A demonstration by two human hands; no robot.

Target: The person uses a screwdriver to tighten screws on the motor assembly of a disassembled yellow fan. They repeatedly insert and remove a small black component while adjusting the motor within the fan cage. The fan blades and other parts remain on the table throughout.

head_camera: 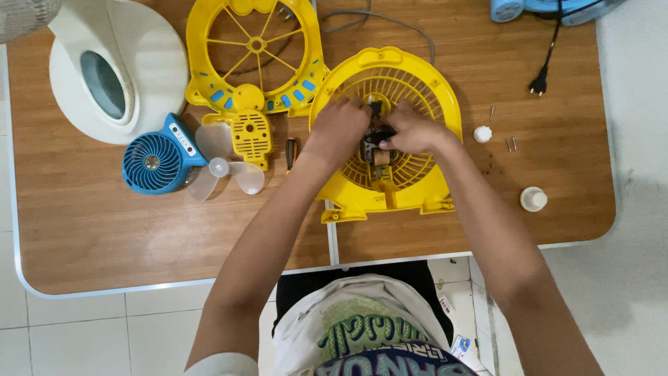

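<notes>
A yellow fan housing (387,76) with a ribbed grille lies flat on the wooden table (104,230). At its centre sits a small dark motor (378,143). My left hand (339,127) rests on the grille and grips the motor from the left. My right hand (415,132) closes on the motor from the right. The fingertips of both hands meet over the motor and hide most of it.
A second yellow fan guard (254,52) lies behind left, with a clear fan blade (224,167), a small yellow cover (251,136) and a screwdriver (291,152) near it. A blue mini fan (154,161), a white appliance (115,66), two white knobs (534,199), loose screws (511,144) and a black plug (539,85) also lie here.
</notes>
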